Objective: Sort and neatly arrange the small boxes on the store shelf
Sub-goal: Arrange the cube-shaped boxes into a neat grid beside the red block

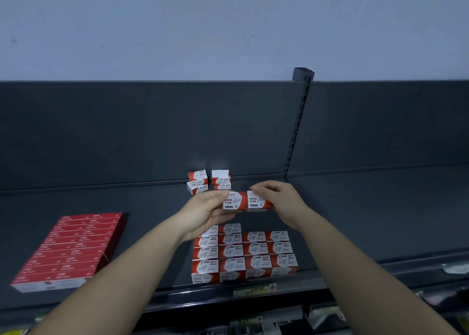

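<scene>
Two bare forearms reach up and forward from the bottom corners, and both hands meet over the middle of the shelf (152,207). The left hand (205,212) is turned palm-up and inward, its thumb laid along the top edge of the left paper-clip box (234,201) and its fingers curled underneath. The right hand (279,202) shows its back, wrist bent, with fingertips hooked over the top of the right paper-clip box (257,200). Each hand grips its own box, and the two boxes are pressed end to end between them. How the right thumb sits is hidden, probably behind the box.

Together the held pair makes one short bar whose long axis runs left to right, roughly level. Their red-and-white printed faces are turned toward the camera, with "PAPER CLIPS" reading upright.

The pair is held above the shelf, between two groups of the same boxes. Just behind it, against the back panel, stand two small stacks (198,182) (221,179). Below it, near the shelf's front edge, lies a tight block of boxes (243,252) in four columns, its print upside down to the viewer.

Well to the left sits a flat pack of long red boxes (68,251). A slotted upright (297,131) rises at the right of the back panel.
</scene>
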Tool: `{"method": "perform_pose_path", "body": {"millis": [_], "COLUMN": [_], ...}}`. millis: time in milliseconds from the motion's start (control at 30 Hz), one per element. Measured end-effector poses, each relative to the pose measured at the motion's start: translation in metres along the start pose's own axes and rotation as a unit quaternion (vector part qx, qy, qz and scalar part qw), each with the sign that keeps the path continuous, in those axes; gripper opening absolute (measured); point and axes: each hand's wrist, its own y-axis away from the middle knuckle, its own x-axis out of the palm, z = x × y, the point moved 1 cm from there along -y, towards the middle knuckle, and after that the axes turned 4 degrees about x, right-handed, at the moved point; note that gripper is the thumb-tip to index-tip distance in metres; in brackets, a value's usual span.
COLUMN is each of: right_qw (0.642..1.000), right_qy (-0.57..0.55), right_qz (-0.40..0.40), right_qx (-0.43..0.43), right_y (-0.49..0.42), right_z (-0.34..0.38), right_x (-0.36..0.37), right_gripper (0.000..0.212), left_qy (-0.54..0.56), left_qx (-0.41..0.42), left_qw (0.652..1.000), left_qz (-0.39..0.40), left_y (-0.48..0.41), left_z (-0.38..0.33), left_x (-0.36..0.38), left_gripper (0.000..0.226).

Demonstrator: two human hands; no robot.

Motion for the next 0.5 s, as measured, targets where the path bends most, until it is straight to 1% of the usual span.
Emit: {"method": "perform_pose_path", "body": {"millis": [100, 167, 233, 300, 367, 433, 500], "right_qw": [1.000, 0.999, 0.999, 0.999, 0.998, 0.996, 0.992], "right_qy": [0.022, 0.045, 0.052, 0.050, 0.049, 0.074, 0.114], "right_qz": [0.008, 0.011, 0.007, -0.008, -0.029, -0.040, -0.042], "right_qx": [0.002, 0.000, -0.005, -0.017, -0.025, -0.023, -0.017], "right_y": [0.002, 0.004, 0.005, 0.005, 0.003, 0.002, 0.001], "right_z": [-0.001, -0.002, -0.004, -0.006, -0.009, -0.014, -0.022], "right_x": [-0.011, -0.018, -0.024, -0.030, -0.036, -0.041, -0.043], "right_gripper": [0.017, 0.018, 0.018, 0.015, 0.010, 0.004, 0.005], "left_qy": [-0.053, -0.092, -0.159, -0.250, -0.335, -0.404, -0.462], "left_qx": [0.001, 0.009, 0.032, 0.065, 0.085, 0.082, 0.078], "left_qw": [0.998, 0.996, 0.987, 0.966, 0.938, 0.911, 0.883], "left_qz": [0.020, 0.016, 0.010, -0.001, -0.007, -0.002, 0.004], "left_y": [-0.005, -0.009, -0.012, -0.016, -0.022, -0.029, -0.037], "left_z": [0.003, 0.003, 0.003, 0.001, 0.002, 0.007, 0.014], "left_x": [0.004, 0.009, 0.017, 0.025, 0.030, 0.032, 0.032], "left_gripper": [0.032, 0.031, 0.027, 0.025, 0.028, 0.034, 0.036]}}
